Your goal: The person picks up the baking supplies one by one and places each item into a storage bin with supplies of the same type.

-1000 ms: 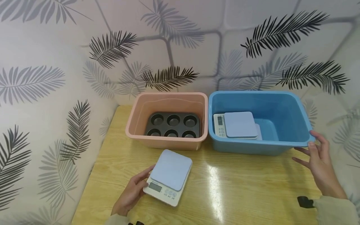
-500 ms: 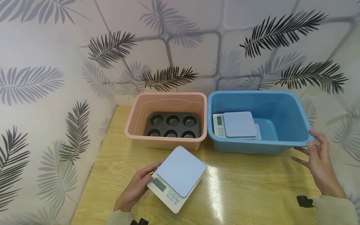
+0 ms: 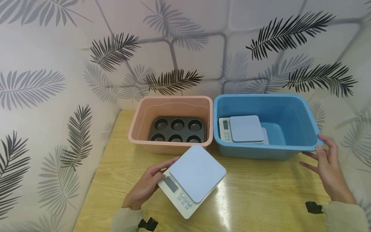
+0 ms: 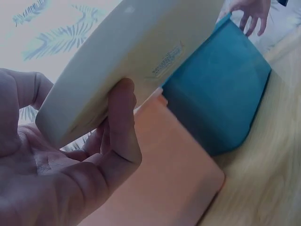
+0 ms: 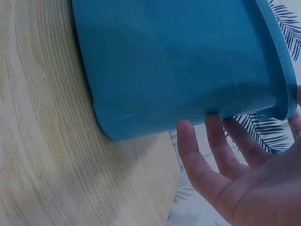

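My left hand grips a white digital kitchen scale by its display end, thumb on top and fingers underneath. The left wrist view shows the scale's underside, lifted off the table and tilted. Its platform's far corner overlaps the front rim of the pink bin in the head view. At the right, my right hand holds the corner rim of a blue plastic bin between thumb and forefinger, the other fingers spread against or beside its outer wall. Inside that bin, at its left, lies another kitchen scale.
A pink plastic bin stands left of the blue one, their rims side by side. It holds a dark muffin tin. A white flat piece shows beside the scale in the blue bin. Leaf-patterned covering rises behind the wooden table.
My left hand has raised the kitchen scale from near the table and carried it right and toward the bins, turning it and tilting it. My right hand stays at the blue bin's corner.
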Demonstrator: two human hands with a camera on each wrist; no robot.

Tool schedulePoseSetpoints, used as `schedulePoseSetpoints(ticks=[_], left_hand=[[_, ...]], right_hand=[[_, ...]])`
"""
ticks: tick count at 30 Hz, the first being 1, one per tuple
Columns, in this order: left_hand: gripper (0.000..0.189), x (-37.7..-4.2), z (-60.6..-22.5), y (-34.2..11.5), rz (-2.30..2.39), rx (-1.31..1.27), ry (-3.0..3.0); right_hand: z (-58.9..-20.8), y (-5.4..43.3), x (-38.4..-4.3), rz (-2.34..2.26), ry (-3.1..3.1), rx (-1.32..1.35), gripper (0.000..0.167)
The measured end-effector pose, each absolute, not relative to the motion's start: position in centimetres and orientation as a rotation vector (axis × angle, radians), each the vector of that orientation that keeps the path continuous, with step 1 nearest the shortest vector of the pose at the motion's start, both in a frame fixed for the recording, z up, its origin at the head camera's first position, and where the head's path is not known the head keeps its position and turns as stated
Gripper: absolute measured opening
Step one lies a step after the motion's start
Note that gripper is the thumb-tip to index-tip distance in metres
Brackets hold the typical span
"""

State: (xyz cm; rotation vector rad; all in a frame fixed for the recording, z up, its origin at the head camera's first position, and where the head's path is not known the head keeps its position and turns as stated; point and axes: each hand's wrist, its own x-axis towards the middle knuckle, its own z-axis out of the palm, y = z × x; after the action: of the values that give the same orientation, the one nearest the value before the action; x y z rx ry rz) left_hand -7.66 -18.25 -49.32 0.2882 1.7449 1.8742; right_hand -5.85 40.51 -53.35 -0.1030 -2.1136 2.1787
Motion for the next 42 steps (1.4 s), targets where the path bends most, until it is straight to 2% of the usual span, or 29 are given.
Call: schedulePoseSetpoints(ticks=[11,26,42], left_hand=[[0.063,-10.4,-47.9,-15.9,1.786,0.466,1.768],[0.062,-14.8,-43.7,-12.0,1.704,0.659,1.953],[0.056,-19.5,-41.3,-6.5,1.736,0.584,1.788]], right_hand=[[-53.6,40.3,-5.4,2.175,-2.094,-0.123,0.052],[-53.0,40.5,-5.7,2.193,-2.081,-0.077,0.051],[-52.9,40.5,-5.6,2.170,-2.129,-0.124,0.053]])
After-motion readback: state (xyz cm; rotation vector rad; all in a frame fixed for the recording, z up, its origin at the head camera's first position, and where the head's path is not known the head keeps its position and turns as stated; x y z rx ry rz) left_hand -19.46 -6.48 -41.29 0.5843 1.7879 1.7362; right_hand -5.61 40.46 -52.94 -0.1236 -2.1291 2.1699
